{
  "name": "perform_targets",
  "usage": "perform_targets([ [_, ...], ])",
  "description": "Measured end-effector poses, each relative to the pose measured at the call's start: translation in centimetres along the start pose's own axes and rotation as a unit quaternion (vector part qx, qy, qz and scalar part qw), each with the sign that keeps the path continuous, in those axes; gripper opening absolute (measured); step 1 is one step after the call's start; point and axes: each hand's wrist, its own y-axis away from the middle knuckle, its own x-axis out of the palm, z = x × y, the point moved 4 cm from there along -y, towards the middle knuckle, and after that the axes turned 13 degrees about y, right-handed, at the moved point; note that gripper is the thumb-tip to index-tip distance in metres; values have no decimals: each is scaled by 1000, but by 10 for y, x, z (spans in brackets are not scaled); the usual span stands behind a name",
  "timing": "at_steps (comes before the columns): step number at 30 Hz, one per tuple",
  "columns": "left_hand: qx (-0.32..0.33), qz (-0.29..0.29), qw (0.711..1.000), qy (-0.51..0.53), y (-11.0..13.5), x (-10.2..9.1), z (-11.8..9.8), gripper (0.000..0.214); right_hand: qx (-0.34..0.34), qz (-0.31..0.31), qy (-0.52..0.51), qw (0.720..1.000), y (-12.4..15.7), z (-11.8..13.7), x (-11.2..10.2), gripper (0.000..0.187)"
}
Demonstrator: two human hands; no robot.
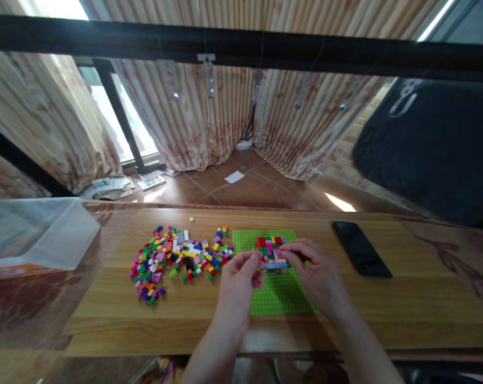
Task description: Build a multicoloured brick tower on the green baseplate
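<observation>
A green studded baseplate point(279, 296) lies on the wooden table. On its far half stands a small block of stacked coloured bricks point(270, 248). My left hand point(238, 282) is closed in a pinch at the block's near left corner; what its fingertips hold is too small to make out. My right hand point(311, 269) curls its fingers against the block's right side, touching it. A loose pile of many small coloured bricks point(173, 258) is spread on the table left of the baseplate.
A black phone point(360, 248) lies flat to the right of the baseplate. A clear plastic container point(37, 232) sits at the far left. Curtains, a tiled floor and a black bar lie beyond the table's far edge.
</observation>
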Motion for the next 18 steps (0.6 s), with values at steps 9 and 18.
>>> perform_targets([
  [9, 6, -74, 997, -12, -2, -5, -2, 26, -27, 9, 46, 999, -2, -4, 9, 15],
  [18, -6, -51, 998, -30, -2, -4, 2, 29, -12, -4, 24, 1000, -3, -6, 13, 16],
])
